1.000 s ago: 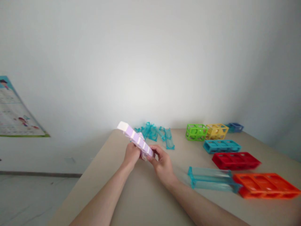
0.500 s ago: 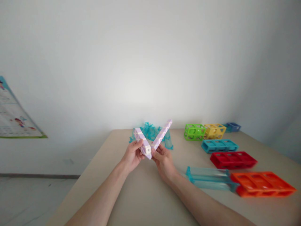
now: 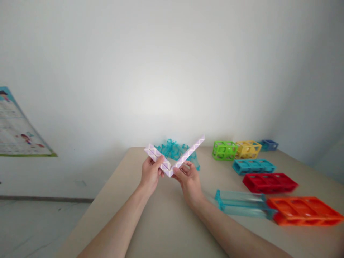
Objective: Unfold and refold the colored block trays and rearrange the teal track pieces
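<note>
The left grip (image 3: 150, 174) is closed around one arm of a purple-and-white folding stick puzzle (image 3: 188, 154), and the right grip (image 3: 190, 180) is closed around the other arm, the fingers of each pinching near the bend. The puzzle is held between the two grips, just above the bench (image 3: 166, 222), bent into a wide V with the point facing down and both ends rising past the fingertips. Directly beyond the grips, a heap of clear teal track pieces (image 3: 174, 148) lies on the bench against the wall. To the right of the right grip, close by, lies a long clear teal channel (image 3: 243, 204), its far end touching an orange frame (image 3: 305, 211). Farther right and beyond the grip sit a red frame (image 3: 270, 182), a teal frame (image 3: 253, 166), a green cage block (image 3: 224, 150), a yellow cage block (image 3: 247, 149) just beside it, and a dark blue block (image 3: 268, 144). Far left of the left grip, a poster (image 3: 16, 129) hangs on the wall.
</note>
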`<state>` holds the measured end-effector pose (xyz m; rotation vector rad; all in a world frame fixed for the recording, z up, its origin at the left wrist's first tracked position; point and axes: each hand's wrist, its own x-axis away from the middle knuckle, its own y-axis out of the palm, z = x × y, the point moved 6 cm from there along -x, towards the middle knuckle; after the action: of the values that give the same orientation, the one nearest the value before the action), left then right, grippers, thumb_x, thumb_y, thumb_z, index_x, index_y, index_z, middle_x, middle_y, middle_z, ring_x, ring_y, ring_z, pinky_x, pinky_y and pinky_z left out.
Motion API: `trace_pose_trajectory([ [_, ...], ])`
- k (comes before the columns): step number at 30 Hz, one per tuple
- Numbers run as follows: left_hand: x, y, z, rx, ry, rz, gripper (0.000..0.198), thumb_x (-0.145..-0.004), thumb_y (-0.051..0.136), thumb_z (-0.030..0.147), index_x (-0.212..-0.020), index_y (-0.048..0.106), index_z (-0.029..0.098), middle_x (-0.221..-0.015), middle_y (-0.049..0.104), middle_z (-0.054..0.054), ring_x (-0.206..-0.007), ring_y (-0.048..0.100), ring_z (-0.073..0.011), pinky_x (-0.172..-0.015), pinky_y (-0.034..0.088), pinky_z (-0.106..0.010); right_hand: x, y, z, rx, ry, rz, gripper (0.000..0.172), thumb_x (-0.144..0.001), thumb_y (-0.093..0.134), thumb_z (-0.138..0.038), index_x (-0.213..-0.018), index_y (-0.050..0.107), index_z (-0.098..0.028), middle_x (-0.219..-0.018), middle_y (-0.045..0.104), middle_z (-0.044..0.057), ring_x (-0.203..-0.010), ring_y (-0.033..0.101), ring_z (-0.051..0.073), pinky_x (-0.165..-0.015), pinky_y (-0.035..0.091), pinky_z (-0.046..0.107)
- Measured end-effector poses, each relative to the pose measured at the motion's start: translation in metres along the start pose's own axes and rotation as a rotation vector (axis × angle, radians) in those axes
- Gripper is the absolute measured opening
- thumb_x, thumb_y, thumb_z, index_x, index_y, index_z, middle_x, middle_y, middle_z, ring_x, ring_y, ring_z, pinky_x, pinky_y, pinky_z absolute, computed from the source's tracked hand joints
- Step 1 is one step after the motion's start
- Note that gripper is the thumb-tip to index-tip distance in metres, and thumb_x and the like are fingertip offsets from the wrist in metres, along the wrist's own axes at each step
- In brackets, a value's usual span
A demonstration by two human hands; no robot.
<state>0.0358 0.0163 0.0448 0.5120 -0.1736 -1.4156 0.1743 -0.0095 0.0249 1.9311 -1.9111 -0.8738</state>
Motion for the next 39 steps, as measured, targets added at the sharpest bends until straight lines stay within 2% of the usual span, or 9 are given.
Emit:
trace_pose_trajectory([
  [2,0.002,0.002,0.001,-0.038,0.021,-0.011,0.038,-0.064,0.08,0.04,-0.076,0.053,0.016,-0.05,0.051,0.008,-0.035,0.038,-0.0034,-0.034,0.036,-0.017,-0.001,-0.002,0.001,0.02,0.036,0.006,0.043,-0.067,0.078,-0.027,-0.101,0.053,-0.021,-0.076,0.064,-0.002,-0.071,0.061,0.016,-0.068,0.053,0.033],
  [8,0.007,0.013,-0.015,-0.092,-0.184,-0.255,0.037,-0.064,0.08,0.034,-0.087,0.06,0.012,-0.068,0.061,0.0,-0.05,0.055,-0.0098,-0.039,0.047,-0.021,-0.003,-0.011,0.0,0.061,-0.005,0.094,0.031,-0.066,0.079,-0.027,-0.087,0.058,-0.018,-0.076,0.064,0.001,-0.07,0.061,0.016,-0.069,0.053,0.033],
  [17,0.004,0.008,-0.009,-0.207,-0.031,-0.167,0.036,-0.065,0.079,0.033,-0.085,0.058,0.012,-0.069,0.06,0.001,-0.05,0.056,-0.0098,-0.041,0.05,-0.022,-0.004,-0.009,-0.007,0.237,-0.106,0.124,0.039,-0.065,0.079,-0.029,-0.092,0.053,-0.018,-0.083,0.066,0.003,-0.077,0.064,0.02,-0.072,0.054,0.037],
  [21,0.003,0.008,-0.007,-0.166,-0.037,-0.15,0.036,-0.064,0.08,0.034,-0.083,0.057,0.013,-0.066,0.059,0.003,-0.048,0.055,-0.009,-0.041,0.051,-0.022,0.001,-0.002,-0.014,0.302,-0.225,0.033,0.034,-0.071,0.075,-0.028,-0.096,0.052,-0.02,-0.087,0.066,0.003,-0.081,0.065,0.021,-0.075,0.053,0.038],
  [26,0.0,0.0,-0.012,-0.091,-0.124,-0.053,0.038,-0.062,0.081,0.038,-0.077,0.056,0.014,-0.047,0.048,0.008,-0.038,0.045,-0.0062,-0.037,0.047,-0.02,0.018,0.016,-0.027,0.522,-0.476,-0.201,0.01,-0.086,0.059,-0.02,-0.094,0.056,-0.024,-0.094,0.063,0.004,-0.09,0.062,0.02,-0.085,0.049,0.038],
  [29,0.0,0.002,-0.011,-0.055,-0.142,-0.05,0.038,-0.062,0.081,0.04,-0.075,0.056,0.013,-0.045,0.046,0.009,-0.039,0.045,-0.0059,-0.04,0.049,-0.021,0.021,0.02,-0.032,0.59,-0.542,-0.264,0.012,-0.088,0.055,-0.018,-0.099,0.056,-0.025,-0.096,0.062,0.004,-0.092,0.061,0.019,-0.086,0.048,0.037],
  [33,0.002,0.003,-0.007,0.022,-0.12,-0.025,0.037,-0.06,0.083,0.036,-0.073,0.056,0.014,-0.047,0.049,0.008,-0.04,0.046,-0.0047,-0.043,0.049,-0.018,0.019,0.02,-0.033,0.637,-0.545,-0.258,0.026,-0.083,0.064,-0.022,-0.108,0.055,-0.025,-0.105,0.06,0.005,-0.103,0.057,0.022,-0.094,0.045,0.039],
  [37,0.003,0.003,-0.01,0.116,-0.225,-0.002,0.031,-0.06,0.083,0.026,-0.071,0.057,0.012,-0.048,0.051,0.007,-0.038,0.045,-0.0034,-0.039,0.043,-0.014,0.015,0.021,-0.034,0.66,-0.568,-0.281,0.016,-0.087,0.062,-0.023,-0.102,0.058,-0.024,-0.102,0.063,0.005,-0.099,0.06,0.02,-0.09,0.048,0.036],
  [39,0.004,0.001,-0.014,0.15,-0.309,0.017,0.026,-0.064,0.079,0.024,-0.069,0.057,0.012,-0.047,0.05,0.007,-0.036,0.043,-0.0032,-0.037,0.041,-0.014,0.018,0.027,-0.039,0.716,-0.655,-0.381,0.015,-0.089,0.059,-0.021,-0.103,0.061,-0.024,-0.104,0.064,0.005,-0.101,0.06,0.02,-0.091,0.048,0.036],
])
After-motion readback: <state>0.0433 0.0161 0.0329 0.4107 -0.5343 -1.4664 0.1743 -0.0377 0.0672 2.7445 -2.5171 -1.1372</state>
